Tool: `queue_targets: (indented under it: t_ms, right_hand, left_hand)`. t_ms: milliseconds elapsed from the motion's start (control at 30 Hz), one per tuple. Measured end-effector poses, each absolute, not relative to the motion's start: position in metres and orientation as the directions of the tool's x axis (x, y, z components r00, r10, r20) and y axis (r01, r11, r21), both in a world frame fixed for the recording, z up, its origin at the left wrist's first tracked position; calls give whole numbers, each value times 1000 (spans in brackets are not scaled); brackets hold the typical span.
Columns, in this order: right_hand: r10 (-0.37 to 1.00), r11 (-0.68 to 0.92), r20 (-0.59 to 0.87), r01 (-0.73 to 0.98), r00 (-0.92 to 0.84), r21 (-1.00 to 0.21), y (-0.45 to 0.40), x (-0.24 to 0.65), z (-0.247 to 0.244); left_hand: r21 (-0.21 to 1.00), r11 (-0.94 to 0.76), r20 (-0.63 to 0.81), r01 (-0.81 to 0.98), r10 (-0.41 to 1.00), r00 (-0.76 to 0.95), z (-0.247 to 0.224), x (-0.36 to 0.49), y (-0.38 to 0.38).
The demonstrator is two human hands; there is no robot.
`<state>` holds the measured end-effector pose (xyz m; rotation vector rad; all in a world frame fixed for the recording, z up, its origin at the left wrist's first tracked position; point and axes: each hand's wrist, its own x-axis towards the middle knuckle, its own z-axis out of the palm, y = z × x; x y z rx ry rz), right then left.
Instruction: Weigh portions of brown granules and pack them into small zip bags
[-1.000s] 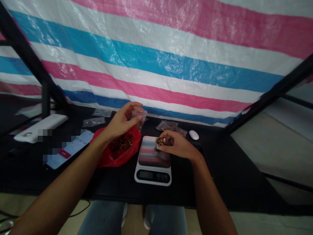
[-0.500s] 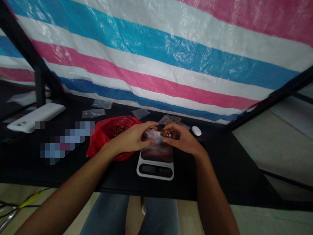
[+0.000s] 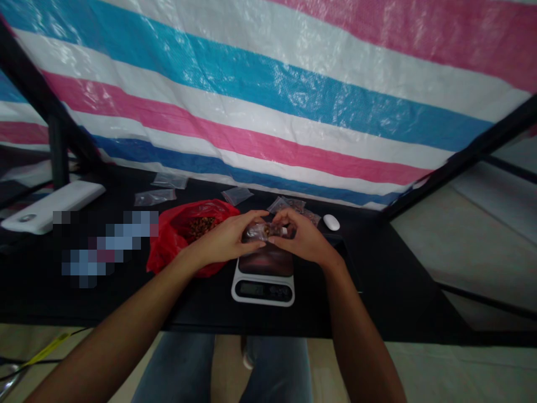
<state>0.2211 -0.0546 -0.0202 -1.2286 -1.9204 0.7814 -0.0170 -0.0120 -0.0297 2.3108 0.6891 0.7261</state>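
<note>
A small clear plastic bag (image 3: 254, 232) is held between my two hands, above the scale. My left hand (image 3: 229, 238) is closed on its left side, thumb and fingers curved round it. My right hand (image 3: 304, 238) closes on the other side, its fingertips by a cluster of small brown pieces (image 3: 267, 229). Whether all the pieces lie inside the bag I cannot tell. Below is a white kitchen scale (image 3: 263, 299) with a dark platform and a display too dim to read. Left of it, an open red plastic bag (image 3: 168, 240) holds many brown pieces (image 3: 202, 227).
Flat clear bags (image 3: 155, 197) lie along the back of the black table (image 3: 193, 305), and filled ones (image 3: 293, 205) sit behind my right hand. A white mouse-shaped object (image 3: 331, 222) is at right, a long white device (image 3: 54, 206) at left. Striped plastic sheeting (image 3: 251, 95) hangs behind.
The brown pieces at my right fingertips have moved left, to the small bag. My right hand has come closer to my left. The whole view has shifted slightly.
</note>
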Motion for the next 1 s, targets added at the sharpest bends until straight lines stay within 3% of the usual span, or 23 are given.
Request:
queue_targets:
  t_ms: [133, 300, 400, 600, 833, 1000]
  right_hand:
    - [906, 410, 271, 519, -324, -750, -55, 219, -19]
    - [870, 467, 320, 418, -375, -780, -57, 212, -18]
    - [889, 447, 348, 397, -298, -802, -56, 210, -21]
    - [815, 573, 532, 461, -231, -677, -53, 202, -27]
    - [820, 560, 567, 313, -77, -767, -56, 185, -39]
    - [758, 614, 652, 370, -30, -697, -58, 183, -34]
  left_hand:
    - [675, -685, 349, 273, 623, 701, -35, -15, -11]
    - [675, -694, 376, 251, 616, 692, -39, -15, -10]
    - [698, -659, 341, 279, 648, 681, -38, -15, -10]
    - [711, -621, 293, 330, 689, 663, -37, -14, -10]
    - [736, -589, 325, 334, 740, 589, -34, -15, -15]
    - [734, -584, 331, 347, 754, 568, -36, -14, -16]
